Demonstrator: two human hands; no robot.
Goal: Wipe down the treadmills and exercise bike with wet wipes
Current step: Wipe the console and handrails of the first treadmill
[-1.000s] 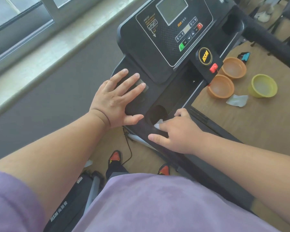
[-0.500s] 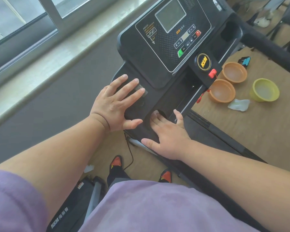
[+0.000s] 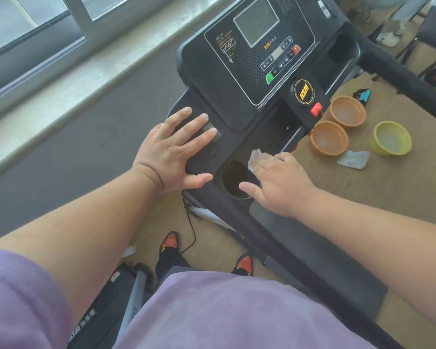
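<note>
Press the thin white wet wipe (image 3: 255, 157) flat and sweep round the rim of the round cup holder (image 3: 237, 180) on the black plastic treadmill console (image 3: 237, 79). The right hand (image 3: 278, 182), grip flat on the wipe, is at 3 o'clock of the cup holder. The left hand (image 3: 173, 152) braces, fingers spread. At 2 o'clock on the wooden surface (image 3: 388, 197): two orange bowls (image 3: 347, 110), one yellow bowl (image 3: 390, 138), one crumpled wipe (image 3: 353, 159).

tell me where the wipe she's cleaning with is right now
In the head view, the wet wipe lies under the fingers of the right hand, pressed on the treadmill console just beyond the round cup holder.
</note>
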